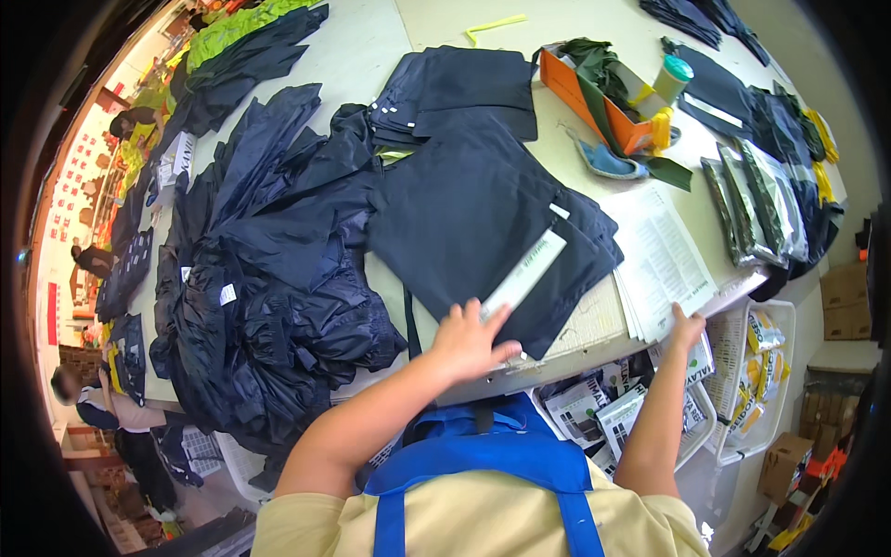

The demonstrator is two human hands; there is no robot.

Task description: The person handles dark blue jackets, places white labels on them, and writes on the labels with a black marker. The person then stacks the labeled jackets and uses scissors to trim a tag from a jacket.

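Just in front of me lies a stack of folded navy garments, turned at an angle on the table. A white paper strip rests slantwise across its top piece. My left hand lies with fingers spread on the garment's near edge, its fingertips by the lower end of the strip. To the right is a pile of printed white sheets. My right hand has its thumb and fingers closed on the near right corner of the sheets, at the table edge.
Loose navy garments heap up on the left. Behind the stack are more folded garments and an orange box with dark green cloth. Clear-bagged garments lie at right. Baskets of packages stand below the table edge.
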